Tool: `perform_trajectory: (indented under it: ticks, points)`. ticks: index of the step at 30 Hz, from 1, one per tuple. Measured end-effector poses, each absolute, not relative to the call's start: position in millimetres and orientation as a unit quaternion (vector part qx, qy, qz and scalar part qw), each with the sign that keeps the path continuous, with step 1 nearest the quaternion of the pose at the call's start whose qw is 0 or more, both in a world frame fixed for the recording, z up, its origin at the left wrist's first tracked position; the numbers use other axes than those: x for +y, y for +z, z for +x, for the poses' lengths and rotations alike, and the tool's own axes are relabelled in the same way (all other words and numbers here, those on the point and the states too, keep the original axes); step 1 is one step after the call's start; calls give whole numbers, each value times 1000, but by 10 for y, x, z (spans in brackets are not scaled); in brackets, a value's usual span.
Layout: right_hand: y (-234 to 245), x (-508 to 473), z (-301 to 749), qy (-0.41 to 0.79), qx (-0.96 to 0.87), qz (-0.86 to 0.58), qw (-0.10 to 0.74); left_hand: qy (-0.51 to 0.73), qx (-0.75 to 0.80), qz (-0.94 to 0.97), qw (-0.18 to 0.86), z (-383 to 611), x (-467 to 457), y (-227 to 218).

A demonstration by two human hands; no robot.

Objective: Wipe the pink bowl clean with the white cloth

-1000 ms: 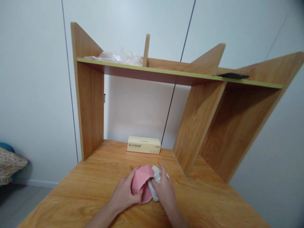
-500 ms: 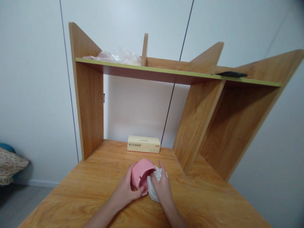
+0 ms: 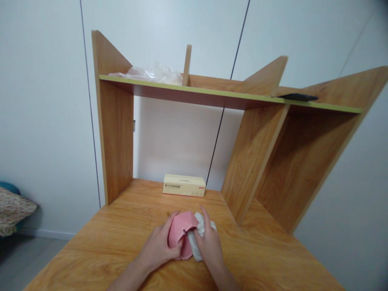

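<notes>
A pink hollow container [image 3: 183, 223] with a notch in its rim is tilted so that its opening faces right and towards me. My left hand [image 3: 160, 244] wraps round its left side, with the thumb at the rim. In my right hand [image 3: 209, 239] is a crumpled white cloth or tissue [image 3: 196, 246], partly inside the container's opening. The right fingertips are hidden within the opening, while one finger points up outside it. Both hands are just above the wooden desk.
A cream-coloured box [image 3: 184, 186] with printed lettering stands at the back of the wooden desk [image 3: 100, 242]. Above it runs a shelf [image 3: 212, 95] bearing a clear plastic bag [image 3: 154, 73] and a flat dark object [image 3: 298, 97]. Upright panels [image 3: 254, 161] stand on the right.
The pink container has moved slightly down and turned a little. My right hand has pushed the white cloth further into its opening. The whole view has shifted slightly.
</notes>
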State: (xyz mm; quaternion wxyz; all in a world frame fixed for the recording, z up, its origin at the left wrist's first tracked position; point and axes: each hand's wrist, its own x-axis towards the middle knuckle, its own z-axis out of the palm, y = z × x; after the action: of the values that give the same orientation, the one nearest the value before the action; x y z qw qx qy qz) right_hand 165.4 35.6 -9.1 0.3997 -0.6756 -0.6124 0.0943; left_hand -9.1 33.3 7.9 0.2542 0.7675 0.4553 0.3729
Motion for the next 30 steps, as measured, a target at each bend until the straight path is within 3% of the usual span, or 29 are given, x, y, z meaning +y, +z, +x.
perform_trajectory:
  ticks: [10,15,23,27,30]
  points:
    - [-188,442,1615,178,-532,-616,553,421,369,760,330,-34,353,-17]
    - [-136,430,1601,158,-553,-640,509,420,414,751,296,-47,362,12]
    - [5,316,1684,-8,-619,-684,385,378,442,778,237,-67,325,66]
    - [-26,341,1693,47,-613,-703,357,365,427,793,234,-88,299,81]
    - [-82,372,1710,104,-605,-685,392,379,412,786,262,-95,327,76]
